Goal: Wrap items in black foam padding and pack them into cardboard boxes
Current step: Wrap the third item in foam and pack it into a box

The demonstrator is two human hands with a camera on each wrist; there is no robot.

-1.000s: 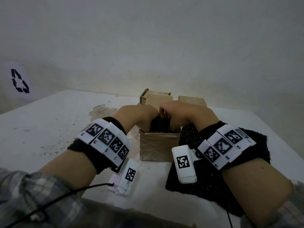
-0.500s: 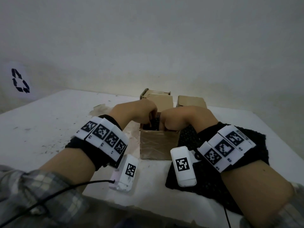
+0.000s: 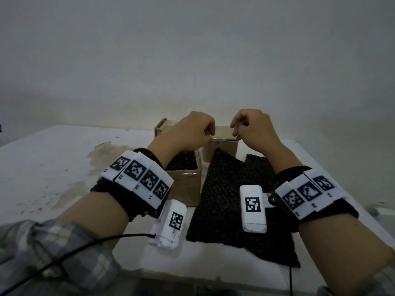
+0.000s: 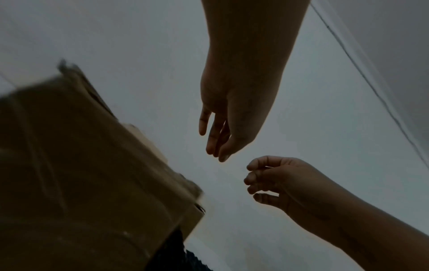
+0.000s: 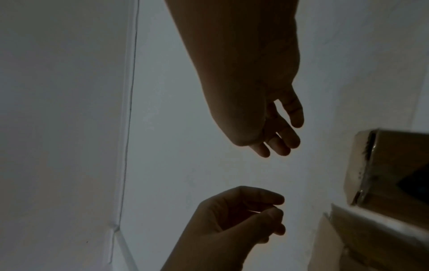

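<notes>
An open cardboard box [image 3: 185, 184] stands at the table's middle with a black foam bundle [image 3: 181, 163] inside it. My left hand [image 3: 197, 129] hovers above the box's far edge, fingers loosely curled and holding nothing. My right hand [image 3: 249, 127] hangs level with it, a little to the right, also holding nothing. In the left wrist view my left hand [image 4: 218, 135] shows relaxed fingers beside the box [image 4: 81, 165]. In the right wrist view my right hand [image 5: 276, 132] is likewise free. A black foam sheet [image 3: 233, 201] lies flat right of the box.
A second cardboard box [image 3: 224, 146] stands behind the foam sheet and a third box [image 3: 161, 127] sits further back left. The white table [image 3: 53, 167] is stained at left. A grey wall rises just behind the boxes.
Both hands have come up out of the near box and moved slightly apart, leaving the foam bundle inside it. The foam sheet on the right is now uncovered.
</notes>
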